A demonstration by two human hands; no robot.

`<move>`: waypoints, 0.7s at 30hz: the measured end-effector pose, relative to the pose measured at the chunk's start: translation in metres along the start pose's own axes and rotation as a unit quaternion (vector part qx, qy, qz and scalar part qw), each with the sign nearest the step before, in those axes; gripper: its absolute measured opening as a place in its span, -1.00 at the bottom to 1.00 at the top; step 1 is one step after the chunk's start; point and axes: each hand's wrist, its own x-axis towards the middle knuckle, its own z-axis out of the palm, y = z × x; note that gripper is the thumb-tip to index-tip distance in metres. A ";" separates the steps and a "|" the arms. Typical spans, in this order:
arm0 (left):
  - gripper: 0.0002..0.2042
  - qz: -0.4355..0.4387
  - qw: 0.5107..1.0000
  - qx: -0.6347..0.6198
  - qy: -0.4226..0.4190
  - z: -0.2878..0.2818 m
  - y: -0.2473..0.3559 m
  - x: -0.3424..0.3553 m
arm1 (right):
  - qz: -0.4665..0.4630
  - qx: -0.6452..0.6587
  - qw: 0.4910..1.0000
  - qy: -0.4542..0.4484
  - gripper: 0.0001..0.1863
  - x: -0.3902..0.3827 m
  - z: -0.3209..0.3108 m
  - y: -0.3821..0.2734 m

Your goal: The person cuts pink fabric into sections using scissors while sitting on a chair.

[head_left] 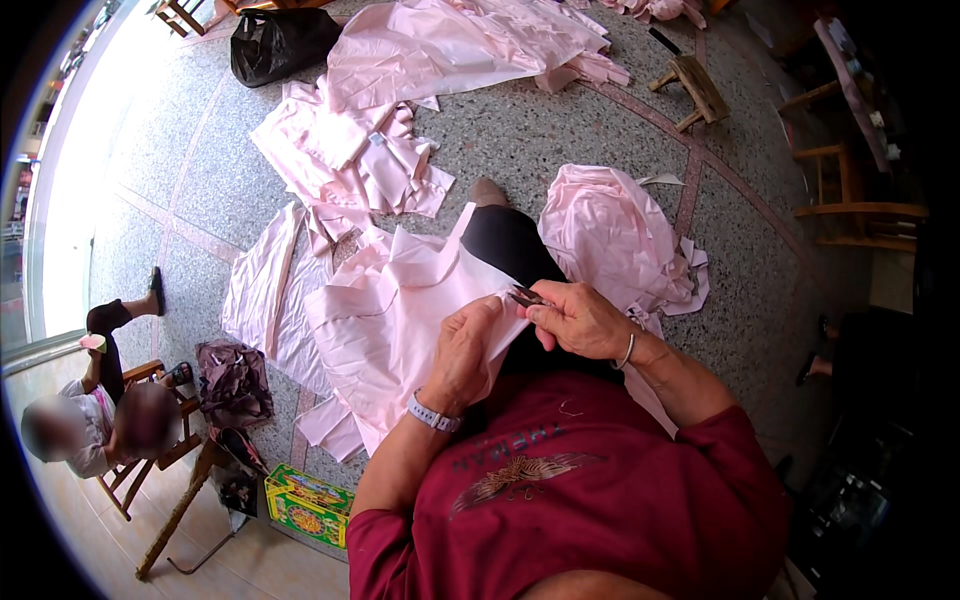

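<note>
A pale pink fabric piece (390,320) is draped over my lap and down to the left. My left hand (465,345) is closed on the fabric, pinching its edge between thumb and fingers. My right hand (585,322) is wrapped round small dark thread snips (526,297), whose tips are at the fabric edge beside my left fingertips. Whether the blades touch the cloth is too small to tell. My black trouser leg (505,245) shows between this piece and another pink fabric heap (610,225) on the right.
More pink cloth (440,50) lies on the speckled floor ahead, near a black plastic bag (280,45). A low wooden stool (695,90) stands far right. At left, a person (95,430) sits on a wooden chair near a green and yellow box (308,505).
</note>
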 end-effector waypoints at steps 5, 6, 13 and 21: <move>-0.73 0.021 0.999 0.029 -0.005 0.002 -0.002 0.000 | 0.002 0.004 1.000 -0.004 -0.75 0.001 -0.001 -0.001; -0.74 0.012 1.000 0.007 -0.009 0.002 -0.002 -0.001 | 0.005 0.005 1.000 0.003 -0.75 0.001 0.000 -0.002; -0.73 0.033 0.999 -0.026 -0.028 -0.006 -0.013 0.001 | 0.028 0.083 0.992 0.092 -0.70 0.004 0.002 -0.003; -0.73 0.030 1.000 -0.006 -0.007 -0.006 -0.010 0.001 | -0.083 -0.023 0.989 0.122 -0.77 0.013 -0.005 -0.008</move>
